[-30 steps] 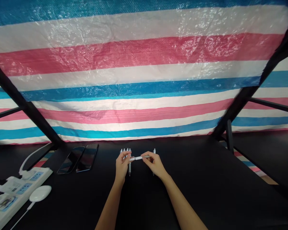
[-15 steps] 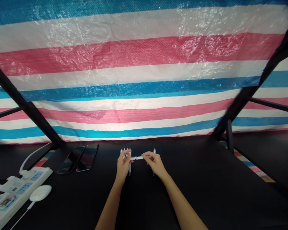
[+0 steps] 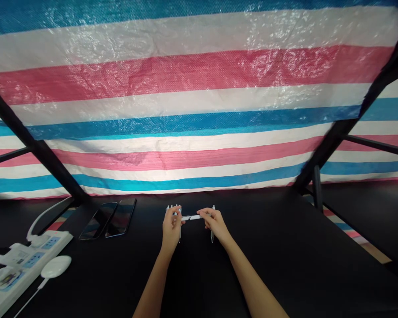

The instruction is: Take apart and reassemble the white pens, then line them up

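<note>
A white pen (image 3: 191, 217) is held level just above the black table, stretched between my two hands. Its left end is pinched by the closed fingers of my left hand (image 3: 171, 226). Thumb and fingertips of my right hand (image 3: 215, 223) close on the other end. Several more pens (image 3: 169, 208) lie side by side behind my left hand, which covers most of them. Beneath my right hand lies another pen (image 3: 212, 237), partly hidden.
To the left, two dark phones (image 3: 121, 218) lie on the black table (image 3: 199, 274). A white power strip (image 3: 36, 260) with plugs and a round white charger (image 3: 56, 266) sit at the near left. Black frame bars (image 3: 331, 145) and a striped sheet (image 3: 185, 101) stand behind.
My right hand has turned slightly and its fingers have shifted on the pen's right end. The pen has moved a little to the right and up; my left hand has barely moved.
</note>
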